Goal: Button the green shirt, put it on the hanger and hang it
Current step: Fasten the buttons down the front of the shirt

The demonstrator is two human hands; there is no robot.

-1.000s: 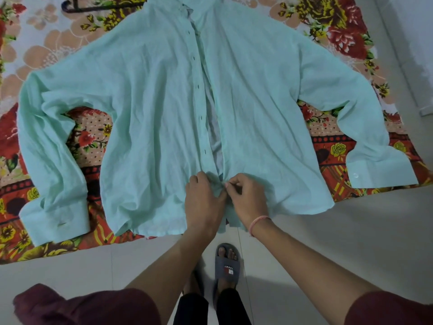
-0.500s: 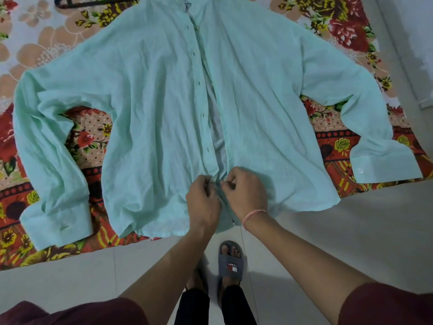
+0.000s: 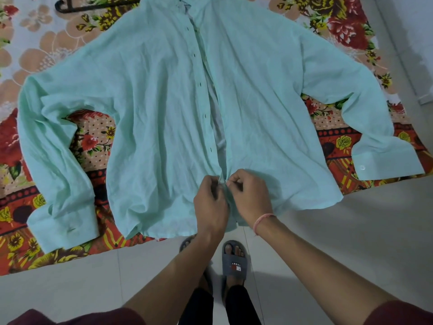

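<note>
Green shirt (image 3: 152, 113) lies spread front-up on a floral bedsheet (image 3: 35, 55), sleeves out to both sides, its hem at the sheet's near edge next to the pale tiled floor (image 3: 351, 242). Nearest the camera, dark red sleeves frame two bare forearms, and below them a foot in a grey slipper (image 3: 234, 261) stands on the tiles. The left hand (image 3: 210, 202) and right hand (image 3: 251, 195) meet at the bottom of the shirt's front opening, each pinching one edge of the placket (image 3: 201, 85) between curled fingertips; whether the button there is through its hole I cannot tell. A pink band (image 3: 263, 219) circles the right wrist. Above the hands the front stands apart, a row of small dark buttonholes running up toward the collar. Farthest off, a dark hanger (image 3: 93, 5) rests on the sheet beside the shirt's shoulder.
</note>
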